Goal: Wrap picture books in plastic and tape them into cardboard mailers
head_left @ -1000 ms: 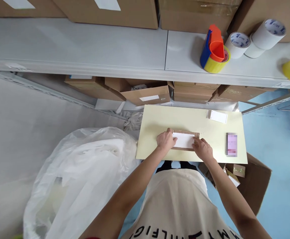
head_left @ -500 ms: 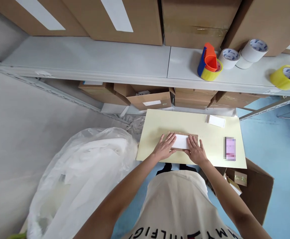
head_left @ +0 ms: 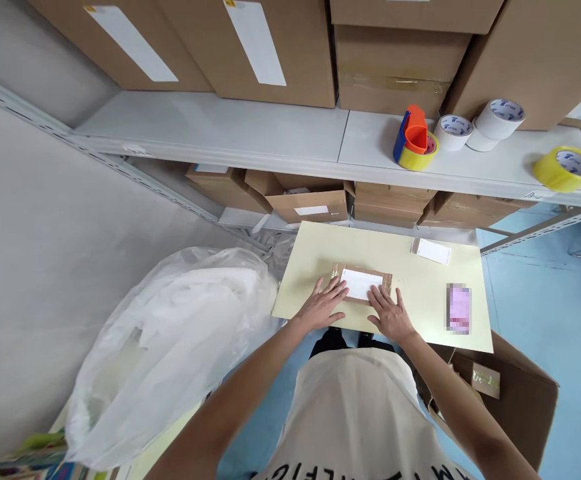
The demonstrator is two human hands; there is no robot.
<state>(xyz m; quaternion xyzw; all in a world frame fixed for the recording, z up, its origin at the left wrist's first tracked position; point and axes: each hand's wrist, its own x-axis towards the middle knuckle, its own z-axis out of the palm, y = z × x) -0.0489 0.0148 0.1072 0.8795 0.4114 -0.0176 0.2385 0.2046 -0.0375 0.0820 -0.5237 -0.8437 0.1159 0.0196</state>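
A small taped cardboard box (head_left: 337, 270) lies on the pale yellow table (head_left: 315, 247), with a white label (head_left: 361, 283) on its top. My left hand (head_left: 320, 305) rests flat at the box's left front, fingertips on the label's left edge. On the other side my right hand (head_left: 390, 313) lies with its fingers stretched over the label's lower right corner. Both hands are open, thumbs spread away from the fingers, and neither grips anything. The box sits level between them.
White labels (head_left: 433, 251) and a blurred pink item (head_left: 458, 309) lie on the table's right. Tape rolls (head_left: 568, 168) and an orange-blue tape dispenser (head_left: 415, 137) stand on the shelf (head_left: 270, 130). A large cardboard box (head_left: 525, 413) holds small boxes. A plastic bag (head_left: 170, 347) bulges at left.
Both hands have slid slightly toward me and off the label's middle, so more of the label and box shows. The camera view has shifted a little.
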